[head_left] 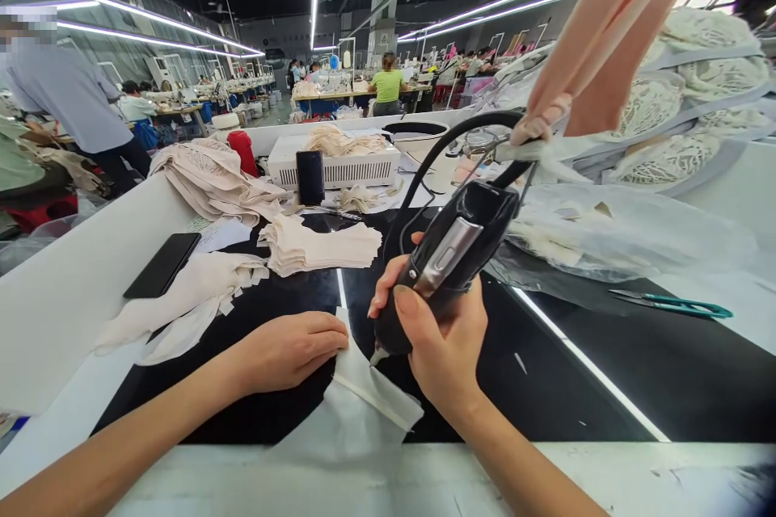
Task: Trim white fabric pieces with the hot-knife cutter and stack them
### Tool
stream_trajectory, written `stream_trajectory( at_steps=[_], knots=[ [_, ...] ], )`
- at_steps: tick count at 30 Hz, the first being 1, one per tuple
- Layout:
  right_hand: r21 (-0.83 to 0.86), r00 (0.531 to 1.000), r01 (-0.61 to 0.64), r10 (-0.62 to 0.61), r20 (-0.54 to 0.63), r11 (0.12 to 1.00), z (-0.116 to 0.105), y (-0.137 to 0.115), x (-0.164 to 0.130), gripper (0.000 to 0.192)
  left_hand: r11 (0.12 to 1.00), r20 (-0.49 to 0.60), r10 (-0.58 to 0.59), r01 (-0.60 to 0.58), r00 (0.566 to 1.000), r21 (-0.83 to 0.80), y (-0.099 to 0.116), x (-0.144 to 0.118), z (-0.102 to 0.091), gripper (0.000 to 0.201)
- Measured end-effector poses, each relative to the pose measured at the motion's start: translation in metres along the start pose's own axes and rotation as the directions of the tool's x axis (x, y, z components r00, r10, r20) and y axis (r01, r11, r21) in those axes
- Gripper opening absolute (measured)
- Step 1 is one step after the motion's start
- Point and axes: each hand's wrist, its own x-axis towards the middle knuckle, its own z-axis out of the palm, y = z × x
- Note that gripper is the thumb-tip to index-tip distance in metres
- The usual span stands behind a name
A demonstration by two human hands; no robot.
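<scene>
Hot tool tip brought down close to bare fingers on the bench.
The black tool [445, 266] is gripped by the right hand [442, 343]; the white fabric piece [364, 396] is pinned flat by the left hand [291, 351], where a slip could scorch cloth or fingertips.

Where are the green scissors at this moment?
In the head view, the green scissors lie on the table at the right, just below the clear plastic bag.

Handheld tool [449, 258]: glossy black plastic body with a brushed metal plate. Fabric piece [364, 400]: thin, matt white cloth. Worktop [575, 388]: smooth, glossy black. Stacked fabric pieces [318, 245]: matt cream cloth. Phone [162, 265]: glossy black. Bag [618, 238]: clear, shiny plastic. Scissors [672, 304]: metal blades, teal plastic handles.
</scene>
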Motion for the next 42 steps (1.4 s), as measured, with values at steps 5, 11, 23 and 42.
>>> stream_trajectory(
  at_steps=[5, 11, 23, 42],
  knots=[
    [-0.032, 1.0, 0.022, -0.021, 0.015, 0.999, -0.001, 0.0, -0.001, 0.029, 0.996, 0.065, 0.005, -0.011, 0.998, 0.094, 0.004, -0.003, -0.005, 0.031],
    [-0.044, 1.0, 0.027, -0.027, 0.0, 0.999, -0.001, 0.001, -0.001, 0.031, 0.986, 0.103, 0.032, -0.048, 0.994, 0.157, 0.009, -0.006, -0.007, 0.038],
    [0.014, 0.997, 0.017, -0.016, -0.076, 1.0, 0.008, 0.006, 0.005, 0.031, 0.987, 0.084, 0.018, -0.031, 0.996, 0.158, 0.011, -0.006, -0.004, 0.04],
    [0.017, 0.999, 0.021, -0.02, -0.048, 1.0, 0.015, 0.019, 0.014, 0.022, 0.992, 0.052, 0.01, -0.016, 0.999, 0.125, 0.008, -0.007, 0.006, 0.042]
  ],
)
